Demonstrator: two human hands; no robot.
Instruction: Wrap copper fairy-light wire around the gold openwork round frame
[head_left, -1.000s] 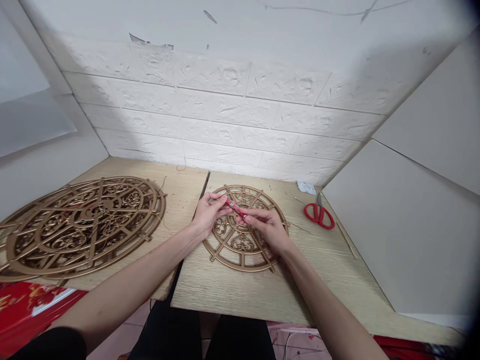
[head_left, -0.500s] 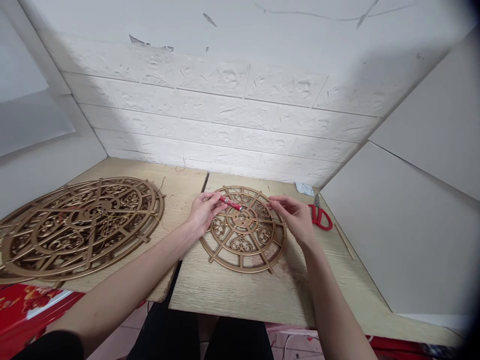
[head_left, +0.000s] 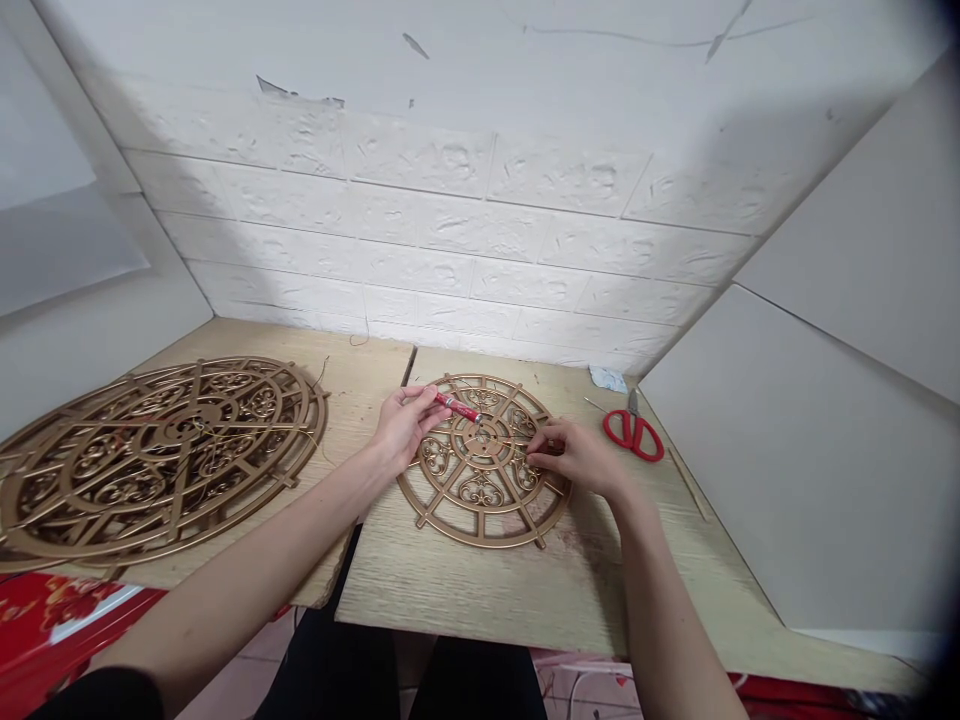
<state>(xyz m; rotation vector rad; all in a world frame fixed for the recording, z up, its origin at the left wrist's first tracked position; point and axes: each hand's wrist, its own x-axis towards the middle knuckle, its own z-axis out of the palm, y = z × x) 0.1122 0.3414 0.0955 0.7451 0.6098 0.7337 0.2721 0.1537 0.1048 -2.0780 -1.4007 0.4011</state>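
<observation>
With left hand (head_left: 405, 428) closed to a pinch, gripping a red tube (head_left: 456, 406) by its near end between thumb and fingers. Keeping it on a slant, silver-tipped free end pointing at the middle of a gold wheel (head_left: 474, 447). Can't tell from here whether tube and wheel touch.

Over to the right hand (head_left: 566, 455): half curled, thumb and fingertips drawn close together above the right side of the wheel, right by the scrollwork. Can't tell whether pinching anything; too small to make out.

As for the wheel, lying flat on the pale wooden tabletop (head_left: 450, 595), between both hands and partly beneath them.

Past the right hand now, to red-handled scissors (head_left: 634, 424), lying with blades towards the white brick-patterned wall (head_left: 480, 225). Near them, a crumpled pale blue scrap (head_left: 607, 379) and a thin stick (head_left: 688, 485).

Across to the left, beyond the dark gap in the tabletop: a stack of gold wheels (head_left: 199, 418), loose thin wires trailing over it.
</observation>
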